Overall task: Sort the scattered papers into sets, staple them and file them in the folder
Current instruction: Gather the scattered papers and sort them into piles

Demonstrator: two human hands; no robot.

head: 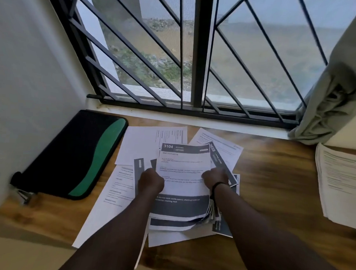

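Taking the held stack of papers (182,176) as the landmark and reading from the left: the black and green folder (77,156) lies zipped and flat well to the left of it, against the wall, with a small metal thing at its near corner that is too blurred to name. Between folder and stack, loose white sheets (118,185) fan out on the wooden table (273,181), some tucked under the stack.

The left hand (151,182) grips the stack's left edge, fingers curled around the paper. The top page is headed 3104, with a dark band across its lower part. The right hand (216,178), a black band at the wrist, grips the right edge the same way, and a sheet marked 2659 sticks out askew just beyond it. Far to the right of the stack sits a separate pile of printed sheets (341,180) at the table's edge.

This looks like the gathering step, early in the task, with nothing stapled or filed yet. To do it well, I would keep both grips low on the sides, tap the bottom edge on the table to square it, and pull the skewed 2659 sheet free so that the sets do not mix.
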